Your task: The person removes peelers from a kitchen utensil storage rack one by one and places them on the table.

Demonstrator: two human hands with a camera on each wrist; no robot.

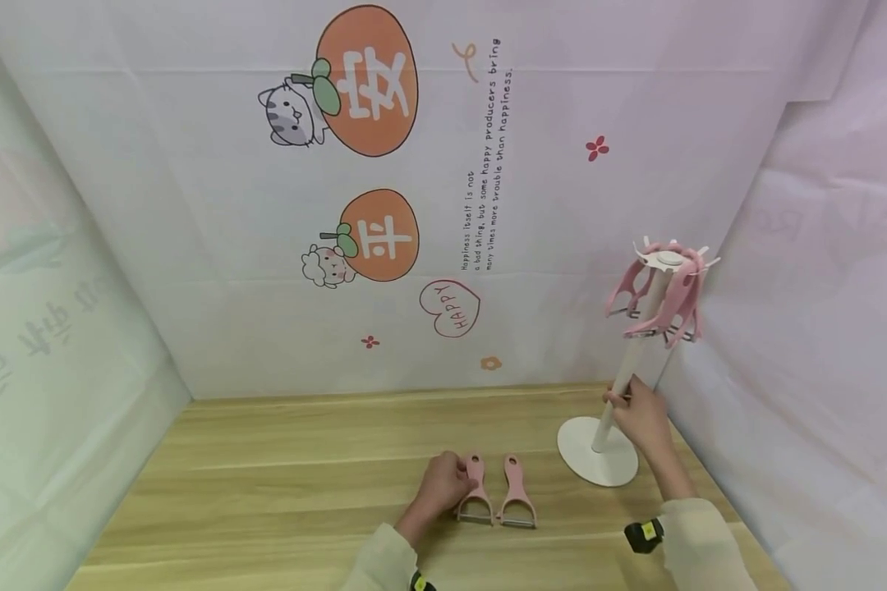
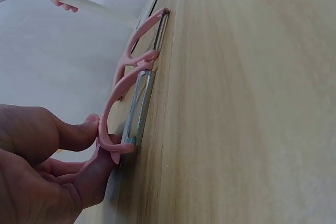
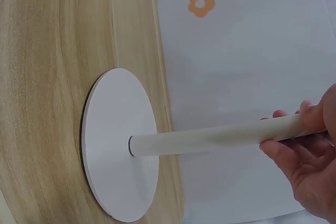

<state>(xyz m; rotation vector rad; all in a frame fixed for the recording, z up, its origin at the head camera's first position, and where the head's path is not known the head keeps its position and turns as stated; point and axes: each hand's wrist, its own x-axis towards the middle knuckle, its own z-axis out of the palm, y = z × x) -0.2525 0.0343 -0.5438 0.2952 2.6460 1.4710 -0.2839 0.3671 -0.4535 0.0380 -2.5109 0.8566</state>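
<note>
Two pink peelers lie side by side on the wooden table. My left hand (image 1: 445,484) pinches the left peeler (image 1: 475,476) between thumb and fingers; the left wrist view shows the thumb against its pink frame (image 2: 108,111). Just right of it lies the other peeler (image 1: 514,480), untouched. My right hand (image 1: 641,414) grips the pole (image 1: 627,369) of a white stand, fingers curled round it in the right wrist view. The stand's round base (image 3: 121,187) rests on the table. Several pink peelers (image 1: 682,300) hang from the hooks at its top.
The wooden table (image 1: 281,476) meets a white printed backdrop (image 1: 562,246) along its far edge. A white sheet (image 1: 820,369) forms the right side, close to the stand. Another sheet (image 1: 52,312) hangs at the left.
</note>
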